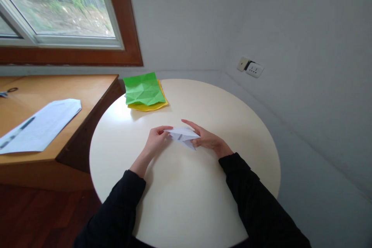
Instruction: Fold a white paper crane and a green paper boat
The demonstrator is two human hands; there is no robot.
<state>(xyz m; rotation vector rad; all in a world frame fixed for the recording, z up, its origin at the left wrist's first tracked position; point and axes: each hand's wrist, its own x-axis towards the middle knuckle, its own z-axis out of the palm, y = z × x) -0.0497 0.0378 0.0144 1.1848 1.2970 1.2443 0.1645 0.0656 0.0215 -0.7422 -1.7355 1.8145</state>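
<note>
A small folded white paper [182, 133] is held between my two hands, just over the round table [186, 201]. My left hand [157, 138] pinches its left corner between thumb and fingers. On the other side, my right hand [207, 137] grips the right corner, with the index finger stretched out above the paper. The paper has several layers, and a flap points down toward me near the right hand. Part of its right end is hidden by the fingers.
Creased green paper [144, 89] lies on yellow paper [149, 107] at the table's back left. On the wooden desk [95, 89] to the left are white sheets [58, 118], a pen [21, 128] and scissors [8, 92]. Walls stand behind and right, with a socket [255, 69].
</note>
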